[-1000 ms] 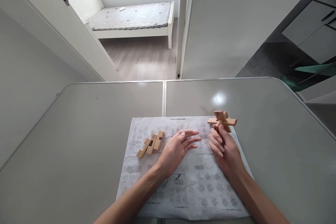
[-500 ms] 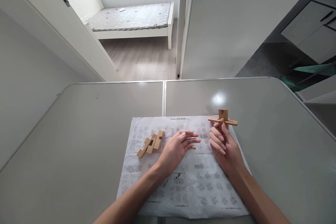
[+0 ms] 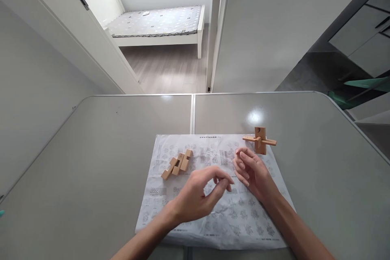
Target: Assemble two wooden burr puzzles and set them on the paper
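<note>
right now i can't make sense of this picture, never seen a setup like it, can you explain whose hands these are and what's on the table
There's no machine: these are one person's bare hands, seen from a camera worn on the head, looking forward and down. The left hand is over a white printed paper sheet, fingers bent; the right hand is loosely curled. Neither visibly holds anything. Three notched, light-brown wooden blocks lie close together at the sheet's left. Just beyond the right hand is a cross-shaped assembly of light-brown wooden pieces. The sheet lies on a shiny, pale grey table.
</note>
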`<state>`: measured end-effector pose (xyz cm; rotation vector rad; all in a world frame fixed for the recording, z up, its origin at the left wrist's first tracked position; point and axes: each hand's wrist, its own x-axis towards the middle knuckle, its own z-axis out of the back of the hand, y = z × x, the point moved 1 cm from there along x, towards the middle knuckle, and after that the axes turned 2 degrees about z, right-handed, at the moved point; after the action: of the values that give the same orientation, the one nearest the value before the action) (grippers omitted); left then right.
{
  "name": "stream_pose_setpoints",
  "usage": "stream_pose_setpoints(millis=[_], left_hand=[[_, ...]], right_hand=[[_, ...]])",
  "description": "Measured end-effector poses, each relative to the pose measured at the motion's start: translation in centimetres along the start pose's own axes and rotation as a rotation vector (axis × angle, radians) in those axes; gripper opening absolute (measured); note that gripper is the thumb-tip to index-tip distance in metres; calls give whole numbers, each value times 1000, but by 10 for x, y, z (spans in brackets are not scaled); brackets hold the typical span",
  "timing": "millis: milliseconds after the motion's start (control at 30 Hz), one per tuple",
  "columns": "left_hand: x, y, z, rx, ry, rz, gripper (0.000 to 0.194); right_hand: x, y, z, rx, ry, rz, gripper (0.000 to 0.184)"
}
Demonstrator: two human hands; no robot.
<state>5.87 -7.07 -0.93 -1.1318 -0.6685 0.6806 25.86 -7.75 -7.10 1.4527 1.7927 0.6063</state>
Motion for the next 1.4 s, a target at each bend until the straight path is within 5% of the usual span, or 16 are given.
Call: stream_pose_setpoints(millis=[167,300,500,867,1133,1400], left_hand=[[-28,13,41,572,-301,-132,16],[-54,30,77,861,-390,85,24],[-76,39,103,827,-107,252,65],[-37,34,97,550,23,267,87],[-9,34,60,452,51,189,83],[-4,38,55,479,85,146,93]], right_hand=[[0,-2,0,-58,44,1,15],[0,-1,0,-58,47,10,16],[0,-2,-1,-67,40,-9,20],[0,0,-7,-102,48,9,26],[-2,1,-11,-194,72,56,25],[-9,-11,-20,-775,52,381,9]])
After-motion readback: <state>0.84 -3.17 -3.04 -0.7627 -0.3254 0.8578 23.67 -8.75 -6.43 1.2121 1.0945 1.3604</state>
